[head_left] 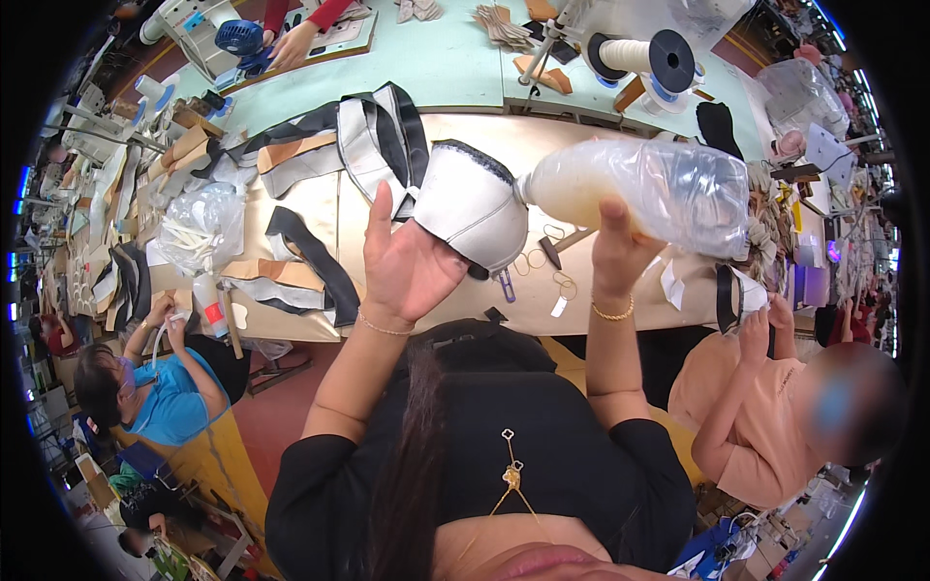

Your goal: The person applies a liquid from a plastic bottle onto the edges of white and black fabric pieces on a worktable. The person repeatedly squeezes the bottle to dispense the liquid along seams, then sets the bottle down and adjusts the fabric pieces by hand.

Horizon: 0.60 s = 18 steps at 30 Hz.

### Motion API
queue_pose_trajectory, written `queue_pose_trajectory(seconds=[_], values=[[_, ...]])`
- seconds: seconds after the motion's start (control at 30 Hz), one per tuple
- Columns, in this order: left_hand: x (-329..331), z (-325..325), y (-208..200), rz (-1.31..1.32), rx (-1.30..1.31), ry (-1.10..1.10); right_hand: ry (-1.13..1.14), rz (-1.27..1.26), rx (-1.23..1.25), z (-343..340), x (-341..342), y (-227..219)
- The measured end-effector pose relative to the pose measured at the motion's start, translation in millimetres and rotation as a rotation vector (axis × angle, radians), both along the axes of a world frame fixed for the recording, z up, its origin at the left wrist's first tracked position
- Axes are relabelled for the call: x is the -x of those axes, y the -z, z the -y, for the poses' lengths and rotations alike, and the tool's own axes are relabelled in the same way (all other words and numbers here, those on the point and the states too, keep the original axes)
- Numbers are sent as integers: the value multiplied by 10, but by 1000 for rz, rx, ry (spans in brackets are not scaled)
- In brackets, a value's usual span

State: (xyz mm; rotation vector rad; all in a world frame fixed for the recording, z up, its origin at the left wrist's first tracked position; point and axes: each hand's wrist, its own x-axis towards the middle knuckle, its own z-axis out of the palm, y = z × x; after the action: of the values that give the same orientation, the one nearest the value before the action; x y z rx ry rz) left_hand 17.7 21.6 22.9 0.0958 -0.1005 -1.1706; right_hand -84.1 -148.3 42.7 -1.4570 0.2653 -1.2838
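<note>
Bottle lies level, nozzle pointing left at shoe upper; both hands' fingers grip.

bottle nozzle tip: hidden inside shoe upper | right hand fingers: behind bottle | co-worker face: blurred | far hand: arm cut by top edge | bench scraps: too small to tell

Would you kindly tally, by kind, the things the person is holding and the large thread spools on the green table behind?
Grey-white shoe upper piece, held in the left hand: 1
Clear plastic bottle of pale liquid, tipped toward the piece, held in the right hand: 1
Large spools of white thread on the green table: 1
Total: 3
</note>
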Motion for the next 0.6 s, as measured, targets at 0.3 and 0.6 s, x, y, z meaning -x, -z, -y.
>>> queue_pose_trajectory(seconds=[0.3,0.6], values=[[113,29,-21,21,-138,24,-71,-221,60,35,-65,-85],[33,145,-154,149,-38,94,-73,-73,419,115,-138,-172]])
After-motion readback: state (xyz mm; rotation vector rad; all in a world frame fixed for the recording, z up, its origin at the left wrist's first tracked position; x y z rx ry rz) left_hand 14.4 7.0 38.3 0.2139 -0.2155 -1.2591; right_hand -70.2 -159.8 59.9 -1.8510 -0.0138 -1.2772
